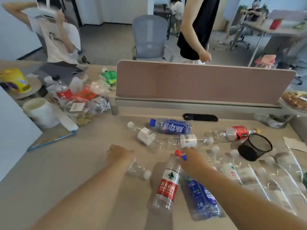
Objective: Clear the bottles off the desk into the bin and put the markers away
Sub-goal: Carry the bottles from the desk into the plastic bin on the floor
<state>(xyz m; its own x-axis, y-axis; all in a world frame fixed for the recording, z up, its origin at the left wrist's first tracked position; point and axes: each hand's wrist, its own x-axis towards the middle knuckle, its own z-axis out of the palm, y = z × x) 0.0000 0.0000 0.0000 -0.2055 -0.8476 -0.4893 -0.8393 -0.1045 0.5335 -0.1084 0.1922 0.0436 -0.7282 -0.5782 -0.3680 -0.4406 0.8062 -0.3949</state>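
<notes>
My right hand (192,161) grips the necks of two bottles at once: a red-labelled bottle (167,185) with a red cap and a blue-labelled bottle (203,196) with a blue cap. My left hand (120,155) is curled round a clear bottle (138,170) with a white cap that lies on the desk. Further back lie a blue bottle (171,126), two clear white-labelled bottles (146,136) (188,141) and a red-labelled bottle (235,132). White-capped markers (232,168) in clear wrapping lie at the right.
A black mesh pen cup (255,147) lies tipped on its side at the right. A pink divider panel (202,80) bounds the desk's back. Cluttered bottles, a white cup (39,112) and a yellow tub (14,80) crowd the left. People and a chair (149,37) stand beyond.
</notes>
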